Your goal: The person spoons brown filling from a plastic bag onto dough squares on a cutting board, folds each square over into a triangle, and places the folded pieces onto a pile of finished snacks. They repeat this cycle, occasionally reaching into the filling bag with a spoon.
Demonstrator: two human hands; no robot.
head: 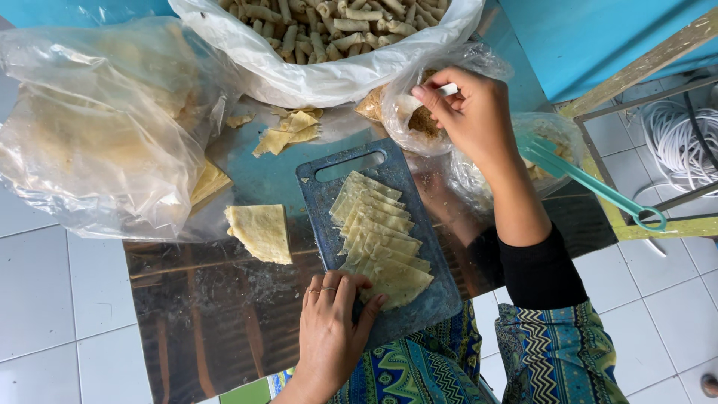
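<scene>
My left hand (pixel 333 322) rests flat on the near end of a dark blue cutting board (pixel 323 196), its fingers touching the nearest of several pale triangular dough wrappers (pixel 378 232) laid in an overlapping row. My right hand (pixel 467 112) reaches into a small clear plastic bag of brown filling (pixel 419 120) and pinches a small white spoon handle (pixel 447 90) between its fingers. The spoon's bowl is hidden inside the bag.
A stack of wrappers (pixel 262 232) lies left of the board on a low shiny table (pixel 209 314). A big crumpled plastic bag (pixel 97 127) sits at left, a bag of rolled snacks (pixel 329 30) at the back. Green tongs (pixel 591 183) lie at right.
</scene>
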